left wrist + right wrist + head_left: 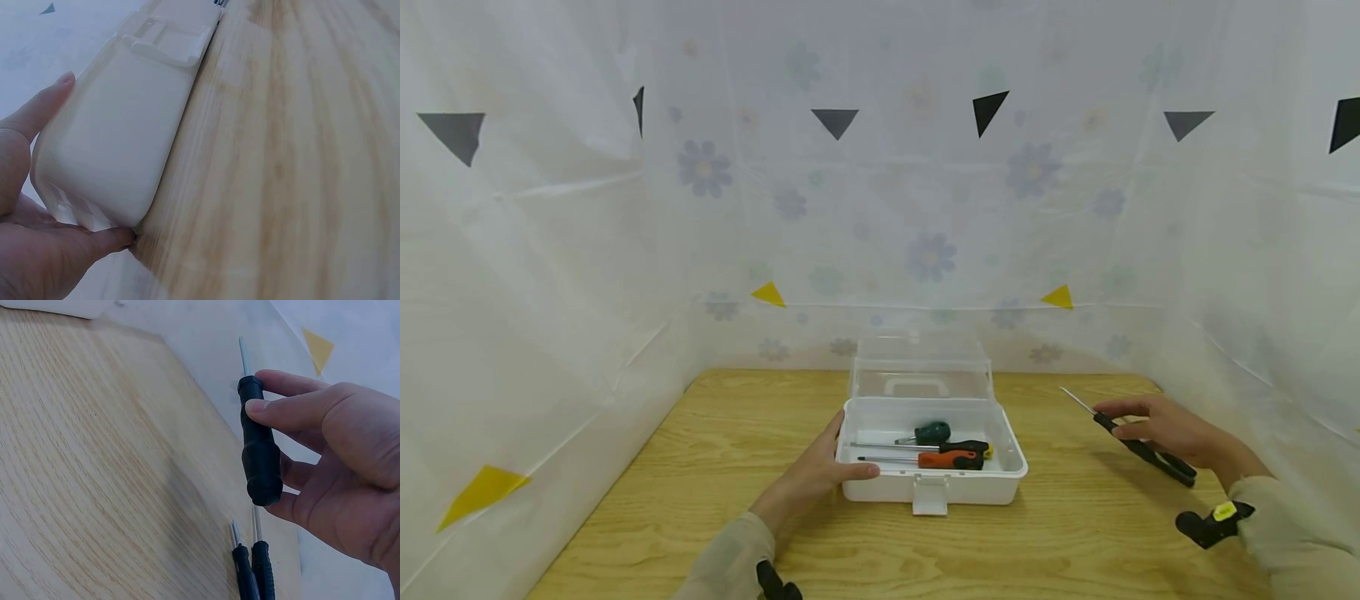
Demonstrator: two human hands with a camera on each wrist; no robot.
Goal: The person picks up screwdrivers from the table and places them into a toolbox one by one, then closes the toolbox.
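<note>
Pale wooden table (715,467) inside floral-curtained walls (925,208); right hand (1172,429) fingers around black screwdriver (1138,446).

Left hand (815,475) fingers extended, flat; right hand (1172,429) fingers curled, pinching.

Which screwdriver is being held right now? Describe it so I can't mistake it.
On the wooden table, right of the open white toolbox, the right hand pinches a slim black-handled screwdriver. Two similar black ones lie on the table beneath; this one is lifted.
</note>
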